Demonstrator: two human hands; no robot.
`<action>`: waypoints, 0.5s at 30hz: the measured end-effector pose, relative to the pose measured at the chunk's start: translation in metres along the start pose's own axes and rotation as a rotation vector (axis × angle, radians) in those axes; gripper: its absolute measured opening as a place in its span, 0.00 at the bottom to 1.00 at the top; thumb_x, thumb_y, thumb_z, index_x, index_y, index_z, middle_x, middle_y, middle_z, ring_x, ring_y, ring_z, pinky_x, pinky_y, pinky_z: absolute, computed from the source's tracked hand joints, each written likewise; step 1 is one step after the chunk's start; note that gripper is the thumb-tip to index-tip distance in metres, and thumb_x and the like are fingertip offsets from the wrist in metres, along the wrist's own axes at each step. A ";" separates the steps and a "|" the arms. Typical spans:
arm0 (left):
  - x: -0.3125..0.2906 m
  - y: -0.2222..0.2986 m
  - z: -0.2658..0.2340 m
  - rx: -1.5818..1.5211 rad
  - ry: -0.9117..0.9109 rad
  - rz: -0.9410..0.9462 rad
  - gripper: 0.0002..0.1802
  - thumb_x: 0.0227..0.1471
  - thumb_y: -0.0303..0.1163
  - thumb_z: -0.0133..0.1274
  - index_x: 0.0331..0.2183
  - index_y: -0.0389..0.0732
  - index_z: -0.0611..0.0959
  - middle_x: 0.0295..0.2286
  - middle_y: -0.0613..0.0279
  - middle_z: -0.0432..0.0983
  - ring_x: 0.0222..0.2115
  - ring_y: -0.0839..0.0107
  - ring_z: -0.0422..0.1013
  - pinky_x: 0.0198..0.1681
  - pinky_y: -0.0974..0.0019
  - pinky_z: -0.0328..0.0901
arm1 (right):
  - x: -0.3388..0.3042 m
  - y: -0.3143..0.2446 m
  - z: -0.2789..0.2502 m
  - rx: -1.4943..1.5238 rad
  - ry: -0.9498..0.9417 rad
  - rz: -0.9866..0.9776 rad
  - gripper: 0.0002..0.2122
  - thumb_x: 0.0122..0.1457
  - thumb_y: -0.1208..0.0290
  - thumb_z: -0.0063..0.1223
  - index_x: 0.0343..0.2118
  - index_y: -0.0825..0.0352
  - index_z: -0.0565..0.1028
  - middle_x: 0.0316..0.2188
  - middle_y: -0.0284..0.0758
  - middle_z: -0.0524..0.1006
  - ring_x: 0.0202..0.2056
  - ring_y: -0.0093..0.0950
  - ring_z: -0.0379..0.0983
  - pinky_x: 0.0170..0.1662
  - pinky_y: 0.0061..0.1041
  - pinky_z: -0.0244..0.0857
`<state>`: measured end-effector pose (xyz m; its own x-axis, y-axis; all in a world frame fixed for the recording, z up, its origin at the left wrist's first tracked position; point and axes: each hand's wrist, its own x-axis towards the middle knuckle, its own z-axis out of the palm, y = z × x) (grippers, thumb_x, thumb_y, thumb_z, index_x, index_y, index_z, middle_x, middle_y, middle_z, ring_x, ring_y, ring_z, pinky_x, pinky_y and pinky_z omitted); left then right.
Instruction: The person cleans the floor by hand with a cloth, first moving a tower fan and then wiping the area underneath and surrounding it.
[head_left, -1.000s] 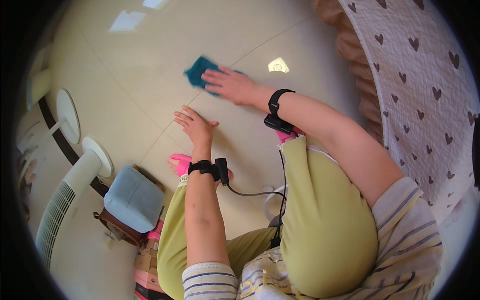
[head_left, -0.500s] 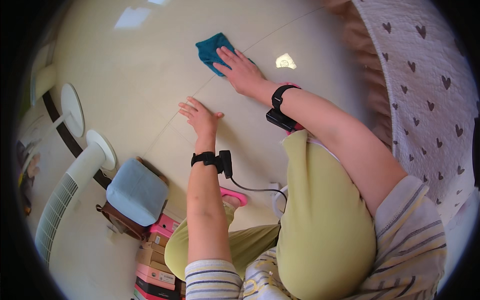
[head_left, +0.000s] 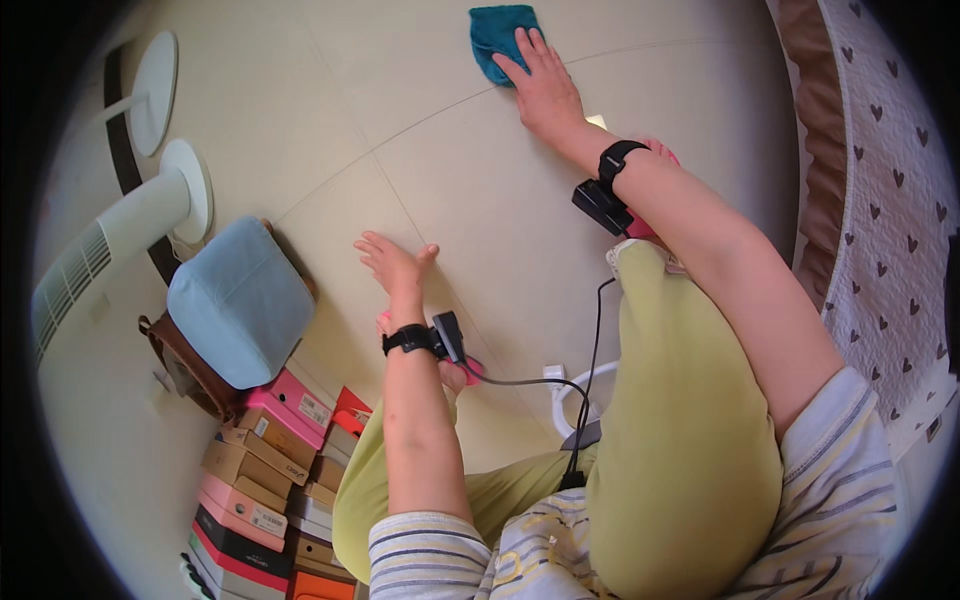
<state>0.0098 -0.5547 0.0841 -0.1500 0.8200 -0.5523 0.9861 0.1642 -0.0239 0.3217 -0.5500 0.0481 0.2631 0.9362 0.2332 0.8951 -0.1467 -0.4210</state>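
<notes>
A teal cloth [head_left: 494, 35] lies spread on the pale tiled floor [head_left: 430, 150] at the top of the view. My right hand [head_left: 550, 90] rests on its right part, fingers stretched out and pressing it flat rather than gripping. Lower and to the left, my left hand [head_left: 395, 265] is held with its fingers apart and nothing in it. It is nearest to bare floor tiles; whether it touches them I cannot tell. Each wrist wears a black strap with a small black device, and a dark cable runs from the left one.
At the left stand a light blue cushioned stool [head_left: 240, 300], a brown bag [head_left: 190, 365], stacked shoe boxes [head_left: 260, 455] and a white tower fan [head_left: 120, 240]. Along the right hangs a heart-patterned bedspread [head_left: 880, 200]. A white curved frame [head_left: 560, 400] stands near my legs.
My right hand and the teal cloth under it appear farther up and to the right. The left hand sits slightly lower in view, still spread. The whole view has also shifted.
</notes>
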 end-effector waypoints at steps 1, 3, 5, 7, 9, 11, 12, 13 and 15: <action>-0.003 -0.008 0.003 -0.017 -0.012 -0.020 0.68 0.30 0.43 0.71 0.61 0.34 0.43 0.62 0.38 0.33 0.62 0.42 0.37 0.62 0.53 0.49 | -0.001 -0.009 0.004 -0.031 -0.025 -0.017 0.26 0.47 0.80 0.50 0.53 0.59 0.67 0.61 0.47 0.55 0.62 0.46 0.50 0.62 0.43 0.48; -0.001 -0.006 0.004 -0.054 -0.011 -0.021 0.68 0.30 0.42 0.71 0.61 0.35 0.44 0.62 0.39 0.32 0.62 0.42 0.36 0.61 0.52 0.51 | -0.010 -0.025 0.008 0.040 -0.151 -0.188 0.25 0.48 0.81 0.49 0.53 0.59 0.67 0.61 0.45 0.55 0.62 0.44 0.49 0.62 0.41 0.48; -0.006 -0.011 0.006 -0.044 -0.014 -0.025 0.67 0.30 0.42 0.71 0.61 0.35 0.44 0.62 0.41 0.32 0.62 0.41 0.36 0.60 0.51 0.54 | -0.037 -0.043 0.018 0.214 -0.299 -0.364 0.24 0.49 0.82 0.48 0.52 0.58 0.68 0.62 0.43 0.55 0.63 0.43 0.49 0.63 0.40 0.49; -0.007 -0.019 0.008 -0.020 0.003 -0.027 0.67 0.30 0.41 0.71 0.61 0.36 0.45 0.62 0.43 0.33 0.62 0.41 0.37 0.58 0.50 0.58 | -0.049 -0.068 0.020 0.337 -0.461 -0.610 0.22 0.50 0.82 0.46 0.50 0.57 0.68 0.62 0.41 0.56 0.63 0.42 0.50 0.62 0.40 0.49; -0.007 -0.015 0.006 -0.036 -0.007 -0.051 0.66 0.30 0.41 0.71 0.61 0.37 0.46 0.62 0.44 0.33 0.62 0.41 0.37 0.56 0.50 0.60 | -0.045 -0.075 0.020 0.296 -0.535 -0.789 0.21 0.50 0.82 0.47 0.49 0.57 0.70 0.61 0.42 0.58 0.61 0.41 0.54 0.62 0.40 0.50; -0.010 -0.017 0.003 -0.028 -0.017 -0.059 0.65 0.30 0.42 0.71 0.61 0.37 0.46 0.62 0.44 0.33 0.62 0.41 0.38 0.56 0.51 0.61 | -0.033 -0.062 0.020 0.276 -0.374 -0.573 0.21 0.49 0.83 0.47 0.48 0.58 0.71 0.61 0.42 0.58 0.61 0.41 0.54 0.62 0.39 0.50; -0.009 -0.013 0.000 -0.026 -0.009 -0.045 0.65 0.31 0.43 0.70 0.61 0.36 0.46 0.62 0.43 0.33 0.62 0.40 0.38 0.56 0.51 0.60 | -0.022 -0.055 0.017 0.268 -0.283 -0.471 0.21 0.49 0.83 0.48 0.48 0.58 0.71 0.61 0.43 0.58 0.61 0.42 0.54 0.62 0.39 0.50; -0.009 -0.009 0.001 -0.019 -0.015 -0.027 0.65 0.31 0.43 0.70 0.61 0.36 0.46 0.62 0.43 0.33 0.62 0.40 0.39 0.57 0.51 0.59 | -0.016 -0.047 0.015 0.150 -0.210 -0.318 0.20 0.51 0.80 0.46 0.49 0.57 0.70 0.61 0.43 0.57 0.62 0.42 0.53 0.62 0.38 0.49; -0.007 -0.004 0.001 -0.049 -0.007 -0.022 0.64 0.31 0.44 0.70 0.61 0.36 0.47 0.62 0.44 0.34 0.62 0.40 0.39 0.56 0.51 0.60 | -0.011 -0.040 0.013 -0.009 -0.110 -0.129 0.18 0.56 0.75 0.44 0.50 0.55 0.69 0.61 0.48 0.56 0.61 0.43 0.52 0.62 0.38 0.49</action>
<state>0.0071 -0.5612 0.0875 -0.1713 0.8120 -0.5580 0.9779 0.2090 0.0040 0.2785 -0.5505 0.0507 0.1050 0.9766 0.1876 0.9225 -0.0252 -0.3852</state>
